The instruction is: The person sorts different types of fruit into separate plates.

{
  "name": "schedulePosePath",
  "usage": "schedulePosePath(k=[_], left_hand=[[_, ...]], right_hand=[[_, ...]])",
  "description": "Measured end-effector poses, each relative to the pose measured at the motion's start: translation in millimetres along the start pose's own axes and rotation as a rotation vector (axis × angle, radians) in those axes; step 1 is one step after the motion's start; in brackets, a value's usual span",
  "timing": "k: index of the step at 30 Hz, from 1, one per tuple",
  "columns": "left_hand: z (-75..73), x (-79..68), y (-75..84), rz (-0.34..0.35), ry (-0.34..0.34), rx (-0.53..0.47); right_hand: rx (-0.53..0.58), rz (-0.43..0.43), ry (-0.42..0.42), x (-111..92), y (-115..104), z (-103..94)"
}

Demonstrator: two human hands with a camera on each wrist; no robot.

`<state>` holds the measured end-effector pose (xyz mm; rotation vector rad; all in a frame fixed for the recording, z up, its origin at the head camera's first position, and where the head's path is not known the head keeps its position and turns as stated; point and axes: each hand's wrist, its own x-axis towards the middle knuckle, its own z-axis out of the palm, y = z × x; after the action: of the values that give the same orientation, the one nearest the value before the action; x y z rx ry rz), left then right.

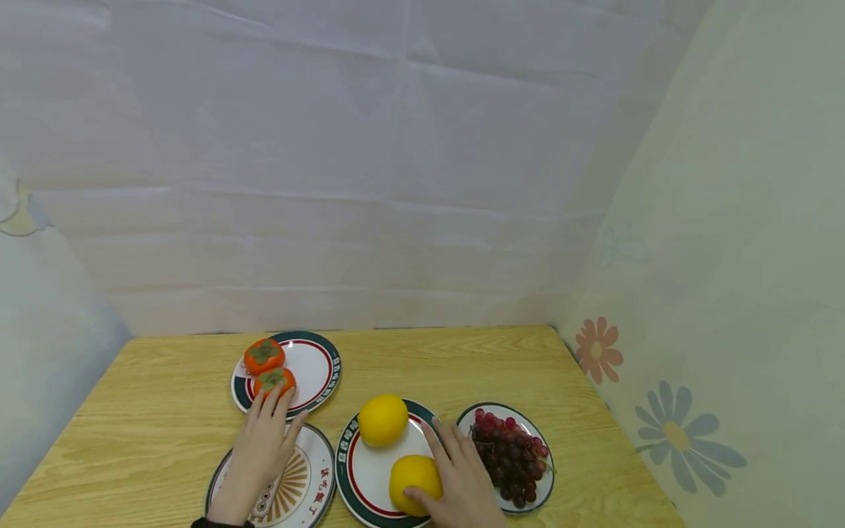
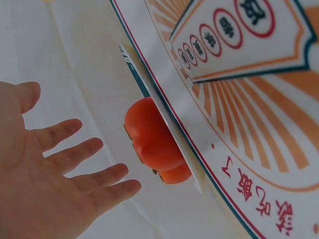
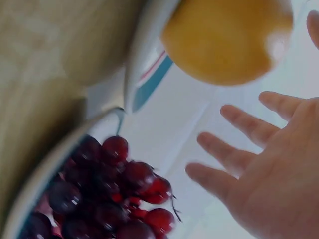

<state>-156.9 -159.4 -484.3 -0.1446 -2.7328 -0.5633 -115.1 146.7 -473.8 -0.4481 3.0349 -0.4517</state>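
Observation:
My left hand point(image 1: 264, 447) hovers with spread fingers over the patterned plate point(image 1: 318, 469), its fingertips just short of the nearer persimmon point(image 1: 276, 381). In the left wrist view a gap shows between that hand point(image 2: 55, 174) and the persimmon point(image 2: 152, 134). A second persimmon point(image 1: 264, 355) sits behind on the same green-rimmed plate point(image 1: 315, 367). My right hand point(image 1: 462, 477), fingers straight and apart, is beside the nearer yellow round fruit point(image 1: 414, 480). Between the yellow fruit point(image 3: 229, 40) and the right hand point(image 3: 274, 159) the right wrist view shows space. Neither hand holds anything.
Another yellow fruit point(image 1: 383, 419) lies on the middle plate point(image 1: 353, 469). To the right, a smaller plate point(image 1: 544, 488) bears dark and red grapes point(image 1: 511, 458). The wooden table point(image 1: 594, 455) meets a white cloth backdrop point(image 1: 370, 220) and a flower-printed side wall point(image 1: 726, 293).

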Motion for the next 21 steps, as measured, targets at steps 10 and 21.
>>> schedulePosePath(k=[10, 21], left_hand=[[-8.8, 30.8, -9.9, 0.054, 0.042, -0.006], [12.6, 44.4, -32.0, -0.002, -0.06, 0.047]], right_hand=[[-0.138, 0.044, 0.117, 1.1, 1.0, -19.3], [-0.121, 0.02, 0.153, -0.1, 4.9, -17.0]])
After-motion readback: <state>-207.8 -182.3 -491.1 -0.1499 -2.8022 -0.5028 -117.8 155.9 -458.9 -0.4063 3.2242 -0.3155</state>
